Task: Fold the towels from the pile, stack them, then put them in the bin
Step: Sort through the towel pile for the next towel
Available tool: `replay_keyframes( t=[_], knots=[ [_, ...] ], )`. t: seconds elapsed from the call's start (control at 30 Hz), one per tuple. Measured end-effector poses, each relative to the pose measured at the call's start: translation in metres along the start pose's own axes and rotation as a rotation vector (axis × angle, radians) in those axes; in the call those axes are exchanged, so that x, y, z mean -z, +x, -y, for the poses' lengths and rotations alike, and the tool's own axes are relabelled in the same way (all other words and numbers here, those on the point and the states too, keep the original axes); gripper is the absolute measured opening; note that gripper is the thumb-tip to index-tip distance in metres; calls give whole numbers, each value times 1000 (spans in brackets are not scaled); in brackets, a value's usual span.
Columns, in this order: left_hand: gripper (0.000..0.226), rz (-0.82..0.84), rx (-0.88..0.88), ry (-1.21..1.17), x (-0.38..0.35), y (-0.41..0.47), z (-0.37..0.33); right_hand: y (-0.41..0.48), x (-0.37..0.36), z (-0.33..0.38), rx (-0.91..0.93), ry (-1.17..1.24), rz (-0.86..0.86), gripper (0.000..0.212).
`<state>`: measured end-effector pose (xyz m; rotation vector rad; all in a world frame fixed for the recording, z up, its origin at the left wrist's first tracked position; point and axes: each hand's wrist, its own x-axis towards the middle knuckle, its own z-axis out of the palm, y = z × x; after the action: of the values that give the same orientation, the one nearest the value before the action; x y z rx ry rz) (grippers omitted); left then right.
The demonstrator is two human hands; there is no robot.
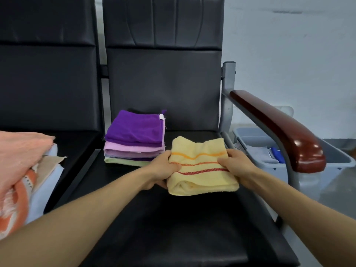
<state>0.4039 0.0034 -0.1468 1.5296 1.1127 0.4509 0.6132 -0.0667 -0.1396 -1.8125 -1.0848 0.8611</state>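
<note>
A folded yellow towel (200, 166) with orange and red stripes is held over the black seat (173, 224). My left hand (163, 170) grips its left edge, thumb on top and fingers underneath. My right hand (235, 166) grips its right edge the same way. Just behind and to the left stands a stack of folded towels (134, 139), dark purple on top, lilac ones below and a pale green one at the bottom. A pile of unfolded towels (23, 166), pink, orange, beige and light blue, lies on the left seat. The grey bin (339, 160) stands on the floor to the right.
A dark red armrest (279, 126) on a grey metal frame runs between the seat and the bin. The bin holds grey and blue cloth (269, 153). Black seat backs rise behind the stack. A pale wall is at the right.
</note>
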Motion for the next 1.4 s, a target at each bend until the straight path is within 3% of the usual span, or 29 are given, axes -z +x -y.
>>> replay_keyframes(
  t=[0.17,0.47,0.57,0.7,0.87,1.03,1.17,1.27,1.4],
  knots=[
    [36,-113,15,111,-16,64,2,68,-6,-14,8,-219,-152,12],
    [36,-415,-125,253,-24,143,-3,137,-32,-27,144,-583,-415,14],
    [46,-413,-106,241,-23,152,-1,139,-38,-26,150,-617,-489,19],
    [64,-284,-70,302,-25,133,0,116,-42,-24,211,-798,-545,33],
    [54,-122,-152,429,-14,61,-2,71,-52,-2,323,-714,-439,34],
    [22,-125,-236,409,45,-29,11,19,-83,39,490,-645,-256,28],
    [28,-256,-248,348,108,-88,31,-14,-123,75,607,-606,-43,22],
    [35,-451,-258,323,162,-125,63,-39,-172,108,663,-586,107,21],
    [28,-695,-257,540,214,-157,95,-63,-237,134,653,-605,278,22]
  ],
)
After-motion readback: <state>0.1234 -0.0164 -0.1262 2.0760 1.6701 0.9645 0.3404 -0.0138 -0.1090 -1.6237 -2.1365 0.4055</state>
